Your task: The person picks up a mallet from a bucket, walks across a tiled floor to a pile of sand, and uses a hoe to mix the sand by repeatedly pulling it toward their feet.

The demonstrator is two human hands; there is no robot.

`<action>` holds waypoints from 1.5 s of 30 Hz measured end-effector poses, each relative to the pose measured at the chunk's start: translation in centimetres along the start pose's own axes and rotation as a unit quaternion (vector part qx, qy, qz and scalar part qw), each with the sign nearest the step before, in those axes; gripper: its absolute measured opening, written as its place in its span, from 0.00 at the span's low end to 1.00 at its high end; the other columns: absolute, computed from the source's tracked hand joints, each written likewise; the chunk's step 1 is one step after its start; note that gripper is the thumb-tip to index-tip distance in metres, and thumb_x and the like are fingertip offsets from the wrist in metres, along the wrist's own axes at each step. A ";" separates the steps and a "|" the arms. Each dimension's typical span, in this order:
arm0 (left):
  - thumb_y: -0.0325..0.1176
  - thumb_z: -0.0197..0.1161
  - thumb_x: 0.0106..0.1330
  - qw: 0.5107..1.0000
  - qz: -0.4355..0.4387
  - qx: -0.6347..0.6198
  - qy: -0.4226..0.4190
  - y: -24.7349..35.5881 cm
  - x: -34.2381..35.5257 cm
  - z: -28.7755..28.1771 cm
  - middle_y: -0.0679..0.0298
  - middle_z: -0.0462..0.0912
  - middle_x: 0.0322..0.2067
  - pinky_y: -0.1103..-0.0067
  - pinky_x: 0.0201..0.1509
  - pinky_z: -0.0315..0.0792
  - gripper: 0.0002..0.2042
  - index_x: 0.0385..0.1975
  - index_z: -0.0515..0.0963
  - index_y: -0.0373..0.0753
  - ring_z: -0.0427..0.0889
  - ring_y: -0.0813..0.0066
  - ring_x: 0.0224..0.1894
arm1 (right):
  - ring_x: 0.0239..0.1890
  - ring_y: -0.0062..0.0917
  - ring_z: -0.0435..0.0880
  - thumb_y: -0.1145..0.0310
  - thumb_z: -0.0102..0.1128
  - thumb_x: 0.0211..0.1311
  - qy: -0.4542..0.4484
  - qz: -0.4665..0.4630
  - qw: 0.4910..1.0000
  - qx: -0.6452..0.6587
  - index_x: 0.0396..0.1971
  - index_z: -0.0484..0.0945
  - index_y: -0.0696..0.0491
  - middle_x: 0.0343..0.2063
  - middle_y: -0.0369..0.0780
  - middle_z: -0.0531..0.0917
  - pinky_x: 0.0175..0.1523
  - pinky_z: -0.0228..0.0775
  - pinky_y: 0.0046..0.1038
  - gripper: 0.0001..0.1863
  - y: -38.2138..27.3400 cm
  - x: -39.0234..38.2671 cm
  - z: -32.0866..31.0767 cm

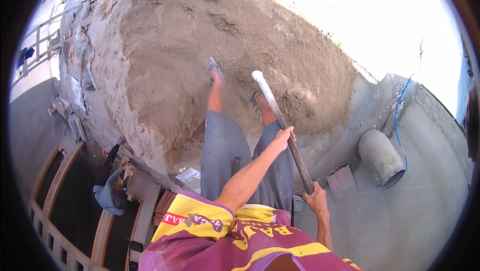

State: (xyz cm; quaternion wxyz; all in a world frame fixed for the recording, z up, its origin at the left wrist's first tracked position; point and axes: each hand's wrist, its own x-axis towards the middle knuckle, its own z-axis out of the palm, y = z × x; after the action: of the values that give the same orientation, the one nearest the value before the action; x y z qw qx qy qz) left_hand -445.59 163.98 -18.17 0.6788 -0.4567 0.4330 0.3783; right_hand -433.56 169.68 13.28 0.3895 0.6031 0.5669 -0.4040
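Observation:
A long wooden pole (298, 158) slants across the front of my legs, its far end bright white and raised over the sand by my right foot. I cannot make out a blade on it. My left hand (284, 137) is closed round the middle of the pole. Lower down, near my right hip, my right hand (316, 199) grips its near end. Under my sandalled feet spreads a broad heap of brown sand (170, 56), loose and churned around the white end.
A cement-crusted grey drum (378, 155) lies on its side at right, with a blue hose (397, 116) beside it. A flat slab (342, 181) lies nearer me. At lower left another person (111, 196) bends near wooden frames (75, 171). Rubble and torn sheeting (82, 66) line the heap's left edge.

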 end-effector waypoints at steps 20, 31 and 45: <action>0.44 0.59 0.76 0.781 0.573 0.095 0.227 47.9 -14.9 -13.4 0.59 0.77 0.30 0.72 0.25 0.79 0.20 0.51 0.66 0.30 0.80 0.70 0.22 | 0.50 0.54 0.85 0.57 0.70 0.51 -0.114 -0.379 0.915 0.082 0.53 0.78 0.60 0.44 0.60 0.85 0.56 0.76 0.46 0.31 -49.4 29.2 15.3; 0.40 0.64 0.74 0.961 0.257 -0.020 0.094 28.7 0.0 -12.6 0.58 0.82 0.31 0.68 0.32 0.84 0.16 0.49 0.73 0.33 0.85 0.65 0.27 | 0.46 0.58 0.85 0.61 0.68 0.51 -0.040 -0.241 0.965 -0.097 0.47 0.75 0.64 0.38 0.62 0.85 0.54 0.76 0.49 0.27 -25.2 26.5 12.1; 0.42 0.65 0.69 0.998 -0.016 -0.060 0.009 -1.5 -6.8 1.0 0.67 0.73 0.23 0.72 0.28 0.77 0.13 0.32 0.72 0.41 0.77 0.73 0.22 | 0.23 0.41 0.73 0.68 0.70 0.46 0.021 0.073 0.997 0.016 0.33 0.72 0.60 0.21 0.51 0.76 0.35 0.71 0.39 0.18 3.1 -4.6 4.0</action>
State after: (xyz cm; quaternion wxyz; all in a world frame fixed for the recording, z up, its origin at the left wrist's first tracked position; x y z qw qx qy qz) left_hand -446.30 163.72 -11.17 0.6522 -0.5065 0.4087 0.3887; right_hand -430.76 164.08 16.07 0.3958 0.6578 0.5227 -0.3708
